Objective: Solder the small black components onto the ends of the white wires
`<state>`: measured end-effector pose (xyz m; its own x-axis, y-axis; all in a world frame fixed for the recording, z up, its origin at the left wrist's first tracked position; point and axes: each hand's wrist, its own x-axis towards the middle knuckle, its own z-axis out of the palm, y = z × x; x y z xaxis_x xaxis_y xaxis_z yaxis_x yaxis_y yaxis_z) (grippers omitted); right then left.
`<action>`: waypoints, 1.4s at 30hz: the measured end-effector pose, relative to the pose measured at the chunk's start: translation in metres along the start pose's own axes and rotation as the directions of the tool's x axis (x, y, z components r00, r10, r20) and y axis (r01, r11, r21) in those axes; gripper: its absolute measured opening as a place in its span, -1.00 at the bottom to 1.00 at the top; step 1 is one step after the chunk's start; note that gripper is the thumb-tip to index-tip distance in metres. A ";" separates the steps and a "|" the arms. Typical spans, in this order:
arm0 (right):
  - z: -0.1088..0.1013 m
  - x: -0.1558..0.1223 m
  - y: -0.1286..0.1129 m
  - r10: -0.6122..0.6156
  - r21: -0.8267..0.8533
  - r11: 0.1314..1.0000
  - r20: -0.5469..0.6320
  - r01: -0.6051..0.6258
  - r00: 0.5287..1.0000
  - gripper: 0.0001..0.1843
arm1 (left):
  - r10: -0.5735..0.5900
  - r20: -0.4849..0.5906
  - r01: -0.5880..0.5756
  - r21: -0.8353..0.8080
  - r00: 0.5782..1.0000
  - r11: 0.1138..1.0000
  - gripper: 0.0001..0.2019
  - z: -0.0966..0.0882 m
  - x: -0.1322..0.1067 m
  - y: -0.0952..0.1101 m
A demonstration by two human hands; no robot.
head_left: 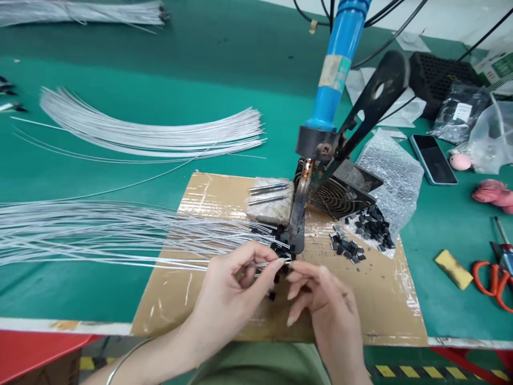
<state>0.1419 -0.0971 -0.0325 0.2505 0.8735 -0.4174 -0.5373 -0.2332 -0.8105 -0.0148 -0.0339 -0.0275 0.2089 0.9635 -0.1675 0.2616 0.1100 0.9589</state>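
My left hand [240, 289] pinches a thin white wire near its end, between thumb and forefinger. Close against those fingertips are the fingers of my right hand [328, 305]. They are bent together at the wire's tip; what they hold, if anything, is too small to make out. Many white wires [192, 235] run in from the left, and small black pieces [276, 247] sit at their ends. Just above my hands stands a blue-handled soldering iron [334, 69], tip down, clamped in a dark metal stand [372, 101].
Brown cardboard [380, 299] lies under the work. It bears a pad [268, 200] with metal rods, a fan [340, 198] and loose black pieces [347, 246]. Farther off lie a wire bundle [160, 133], bubble wrap [395, 171], a phone [433, 159], a yellow sponge [453, 269] and orange-handled scissors [484, 278].
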 end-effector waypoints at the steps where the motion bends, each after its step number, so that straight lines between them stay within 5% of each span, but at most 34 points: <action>1: -0.011 -0.001 -0.004 -0.065 -0.091 0.994 -0.083 0.057 0.994 -0.58 | 0.004 0.001 -0.004 0.010 1.000 1.000 -0.83 -0.001 0.000 -0.002; 3: -0.037 -0.002 -0.014 -0.275 -0.359 0.919 -0.285 0.163 0.918 -0.68 | 0.006 0.004 -0.006 0.019 1.000 1.000 -0.85 -0.003 0.000 -0.003; 4: -0.051 0.000 -0.019 -0.409 -0.524 0.832 -0.352 0.185 0.842 -0.67 | 0.003 0.011 -0.003 0.021 1.000 1.000 -0.85 -0.003 0.000 -0.002; 6: -0.078 0.006 -0.027 -0.626 -0.755 0.641 -0.408 0.140 0.665 -0.59 | 0.000 0.026 0.000 0.024 1.000 1.000 -0.85 -0.004 -0.001 -0.001; 7: -0.089 0.010 -0.030 -0.660 -0.814 0.575 -0.406 0.077 0.632 -0.57 | 0.001 0.031 -0.002 0.026 1.000 1.000 -0.84 -0.004 -0.001 0.000; 10: -0.106 0.024 -0.031 -0.634 -0.866 0.500 -0.341 0.031 0.694 -0.54 | 0.024 0.036 -0.026 0.042 0.999 0.999 -0.84 -0.004 -0.001 0.002; 15: -0.102 0.032 -0.026 -0.626 -0.895 0.438 -0.233 0.089 0.744 -0.62 | 0.073 0.046 -0.076 0.073 0.996 0.994 -0.83 -0.002 -0.001 0.004; 19: -0.094 0.027 -0.025 -0.621 -0.829 0.557 -0.368 0.059 0.692 -0.55 | 0.112 0.036 -0.115 0.099 0.993 0.988 -0.83 -0.002 0.001 0.005; 24: -0.075 0.020 -0.025 -0.635 -0.695 0.687 -0.430 0.214 0.642 -0.56 | 0.128 0.023 -0.129 0.118 0.992 0.985 -0.84 -0.002 0.003 0.009; 29: -0.049 0.012 -0.024 -0.583 -0.620 0.724 -0.314 0.303 0.750 -0.74 | 0.094 -0.026 -0.090 0.117 0.995 0.989 -0.84 -0.002 0.003 0.012; 34: -0.021 0.007 -0.019 -0.406 -0.457 0.845 -0.211 0.278 0.889 -0.80 | 0.073 -0.034 -0.069 0.088 0.997 0.994 -0.86 0.000 0.007 0.018; 42: 0.015 0.005 -0.018 -0.228 -0.328 0.932 -0.206 0.153 0.952 -0.93 | 0.009 0.000 -0.009 0.055 1.000 0.998 -0.87 -0.002 0.012 0.030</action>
<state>0.1409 -0.0817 -0.0139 0.5269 0.7964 -0.2969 -0.1988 -0.2242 -0.9541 -0.0066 -0.0189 -0.0005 0.2115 0.9643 -0.1593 0.3111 0.0881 0.9463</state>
